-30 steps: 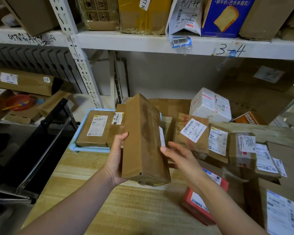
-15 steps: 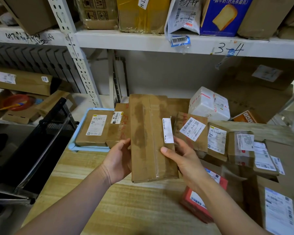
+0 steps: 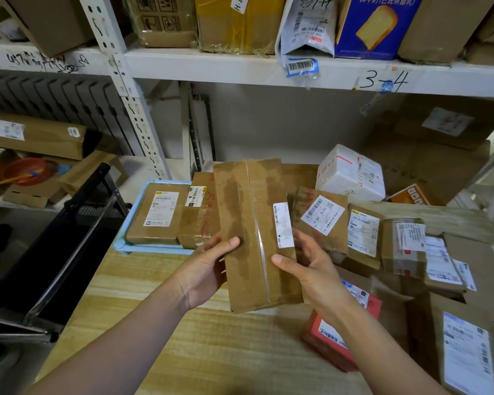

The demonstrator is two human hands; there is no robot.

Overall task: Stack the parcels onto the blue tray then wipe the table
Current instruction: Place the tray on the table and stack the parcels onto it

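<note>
A second ago I held the long brown cardboard parcel (image 3: 254, 232) on edge with only my left hand (image 3: 206, 269), my right hand (image 3: 311, 269) spread open just off its 3 o'clock side. I have since rolled it flat, so its broad taped face and a narrow white label (image 3: 283, 225) show. My right hand now grips the 3 o'clock edge, and my left thumb has slid onto the face at 9 o'clock.

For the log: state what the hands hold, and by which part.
The long brown parcel: left hand grips its left edge, right hand its right edge, near the lower end.
</note>
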